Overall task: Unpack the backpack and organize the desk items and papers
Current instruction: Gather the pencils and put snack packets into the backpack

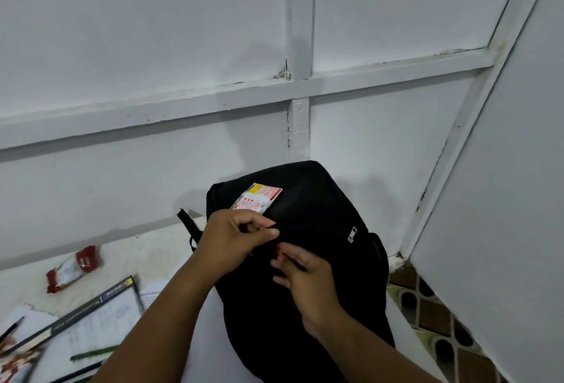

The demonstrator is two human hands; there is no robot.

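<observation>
Biggest thing first: the white panelled wall point(152, 47) fills the whole upper half of the frame, and the desk point(146, 248) runs along its base in the lower left.

Next down in size, the black backpack point(308, 230) sits at centre-bottom, leaning back against the wall, probably so it stays put while it gets opened. A silver zipper pull point(352, 234) shows on its right side. It looks zipped up, so I'd say the unpacking has barely started.

Lower left corner is the paper mess: a book point(100, 306) with a dark spine lying across loose sheets point(91, 340), plus a green pencil point(94, 353) on top. None of it sorted yet, by the look of it.

Both hands meet at the middle of the bag. The left hand point(232, 239) has its fingers curled, thumb and forefinger pinched together right at the zip line, seemingly on a bit of fabric or a pull, too small to tell. The right hand point(305, 272) lies just below with curled fingers on the bag front; can't tell if it actually grips anything.

Small stuff: a pink-and-yellow sachet point(258, 198) rests on top of the bag, above the left hand, and a red-and-white wrapper point(74, 268) lies on the desk at mid left.
</observation>
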